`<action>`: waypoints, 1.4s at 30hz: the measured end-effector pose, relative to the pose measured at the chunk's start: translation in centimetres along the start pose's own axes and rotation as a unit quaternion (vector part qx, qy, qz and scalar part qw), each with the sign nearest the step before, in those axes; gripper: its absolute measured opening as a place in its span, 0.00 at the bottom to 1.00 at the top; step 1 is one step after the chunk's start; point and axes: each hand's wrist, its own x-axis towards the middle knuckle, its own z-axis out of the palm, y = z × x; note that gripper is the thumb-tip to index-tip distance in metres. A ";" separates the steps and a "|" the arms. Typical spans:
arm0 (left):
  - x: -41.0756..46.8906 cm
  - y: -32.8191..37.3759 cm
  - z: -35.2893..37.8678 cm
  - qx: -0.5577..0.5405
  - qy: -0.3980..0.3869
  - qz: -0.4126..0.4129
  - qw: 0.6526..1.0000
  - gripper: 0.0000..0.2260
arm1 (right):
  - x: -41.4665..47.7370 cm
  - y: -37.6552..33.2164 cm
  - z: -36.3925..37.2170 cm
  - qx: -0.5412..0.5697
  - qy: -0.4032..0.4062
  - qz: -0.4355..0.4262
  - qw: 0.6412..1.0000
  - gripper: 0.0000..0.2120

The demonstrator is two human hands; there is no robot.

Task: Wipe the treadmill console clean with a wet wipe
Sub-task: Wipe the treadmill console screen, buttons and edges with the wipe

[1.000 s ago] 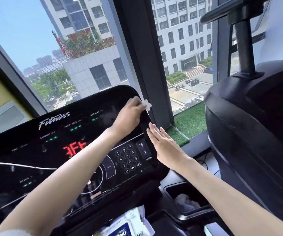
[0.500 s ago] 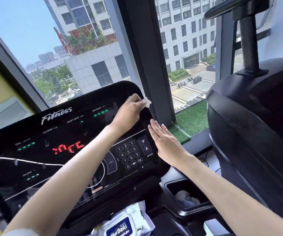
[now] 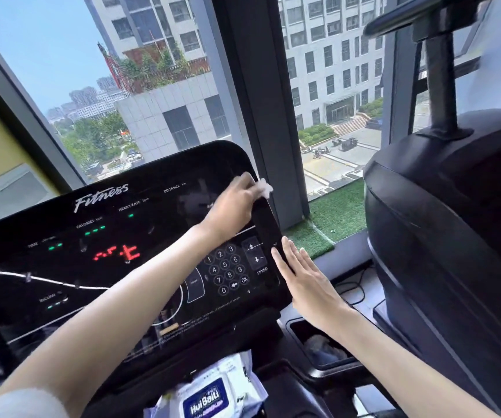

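The black glossy treadmill console [image 3: 98, 267] fills the left and middle, with a "Fitness" logo, green and red lights and a number keypad [image 3: 226, 271]. My left hand [image 3: 231, 206] presses a white wet wipe [image 3: 263, 187] against the console's upper right corner; a bit of the wipe sticks out past my fingers. My right hand [image 3: 306, 279] lies flat, fingers together and straight, against the console's right edge beside the speed buttons, holding nothing.
A wet-wipe pack [image 3: 210, 393] with a blue label lies below the console. A cup holder [image 3: 321, 345] with something crumpled inside sits at lower right. Another black machine [image 3: 442, 236] stands close on the right. A window pillar [image 3: 261, 101] rises behind the console.
My left hand with the wipe has stayed at the console's upper right corner, shifting only slightly. The right hand holds its place at the right edge. The red display digits changed.
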 end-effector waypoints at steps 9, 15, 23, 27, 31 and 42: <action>-0.6 0.9 1.1 -0.004 0.030 -0.074 0.997 0.17 | -0.1 -0.2 0.7 0.011 -0.019 0.026 0.999 0.42; -1.1 1.0 1.4 0.004 -0.064 -0.004 0.998 0.16 | -0.1 -0.3 0.5 0.019 -0.023 0.028 0.999 0.42; -2.4 3.0 2.2 0.017 -0.150 0.083 0.985 0.18 | 0.0 -0.2 0.6 0.011 -0.024 0.026 0.999 0.42; -0.6 1.4 2.0 -0.023 0.034 -0.103 0.994 0.13 | 0.0 -0.3 0.7 0.008 -0.027 0.031 0.999 0.42; -2.9 3.7 3.1 -0.003 -0.107 0.044 0.993 0.16 | 0.0 0.0 0.6 0.010 -0.035 0.034 0.999 0.42; -6.0 4.9 5.0 0.009 -0.098 0.007 0.995 0.18 | -0.6 1.5 0.7 0.282 0.034 0.142 0.948 0.30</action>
